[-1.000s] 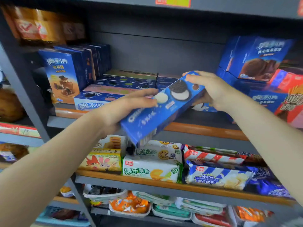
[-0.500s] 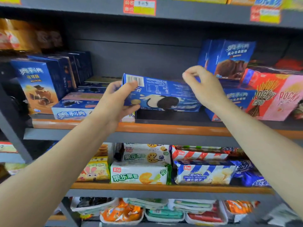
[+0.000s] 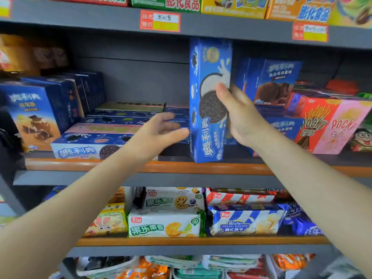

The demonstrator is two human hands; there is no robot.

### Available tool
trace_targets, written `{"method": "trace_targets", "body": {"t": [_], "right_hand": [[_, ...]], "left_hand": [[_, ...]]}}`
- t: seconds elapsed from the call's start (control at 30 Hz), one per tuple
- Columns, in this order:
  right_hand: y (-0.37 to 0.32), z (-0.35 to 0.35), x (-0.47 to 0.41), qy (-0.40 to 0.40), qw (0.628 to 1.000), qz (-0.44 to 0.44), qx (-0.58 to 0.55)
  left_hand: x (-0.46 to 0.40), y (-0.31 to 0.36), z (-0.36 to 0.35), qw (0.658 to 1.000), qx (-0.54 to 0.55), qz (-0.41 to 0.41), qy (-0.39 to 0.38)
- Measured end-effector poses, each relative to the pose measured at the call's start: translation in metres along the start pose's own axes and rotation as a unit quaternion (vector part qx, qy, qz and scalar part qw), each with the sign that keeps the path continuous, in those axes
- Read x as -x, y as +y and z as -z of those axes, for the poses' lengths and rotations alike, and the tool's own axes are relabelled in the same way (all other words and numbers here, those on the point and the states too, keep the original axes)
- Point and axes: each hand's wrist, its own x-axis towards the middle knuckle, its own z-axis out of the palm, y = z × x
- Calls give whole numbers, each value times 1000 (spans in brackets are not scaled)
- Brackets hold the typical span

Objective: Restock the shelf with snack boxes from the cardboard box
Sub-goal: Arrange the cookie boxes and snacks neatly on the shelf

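Head view looks onto a grey metal shelf (image 3: 141, 179) with an orange front lip, where a tall blue cardboard cookie box (image 3: 209, 101) stands upright at the front edge, its top close under the shelf above. At its right side, the right hand (image 3: 240, 115) grips the box, thumb on the printed cookie face and fingers behind. Just left of the box, the left hand (image 3: 161, 130) hovers with fingers loosely spread, holding nothing; whether it touches the box I cannot tell. Flat blue boxes (image 3: 112, 127) lie stacked to the left, with bare shelf floor between them and the upright box. Red and pink Pocky boxes (image 3: 330, 125) fill the right end. Glossy wafer packs (image 3: 245, 220) sit on the tier below.
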Motion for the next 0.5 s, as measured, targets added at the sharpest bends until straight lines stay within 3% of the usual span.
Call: {"method": "trace_targets", "body": {"t": [0.1, 0.27, 0.33, 0.37, 0.43, 0.5], "right_hand": [[13, -10, 7, 80, 984, -67, -147], [13, -1, 16, 93, 981, -108, -131], [8, 10, 16, 125, 990, -56, 43], [4, 17, 16, 159, 973, -14, 164], [-6, 27, 18, 213, 907, 103, 348], [-11, 32, 20, 157, 834, 207, 486]], "left_hand": [[6, 0, -8, 999, -35, -9, -33], [2, 4, -15, 996, -81, -17, -20], [-1, 7, -16, 991, -119, -46, 29], [-4, 12, -14, 986, -143, -66, 56], [-9, 22, -6, 965, -215, -118, 91], [-14, 30, 4, 934, -297, -174, 92]]}}
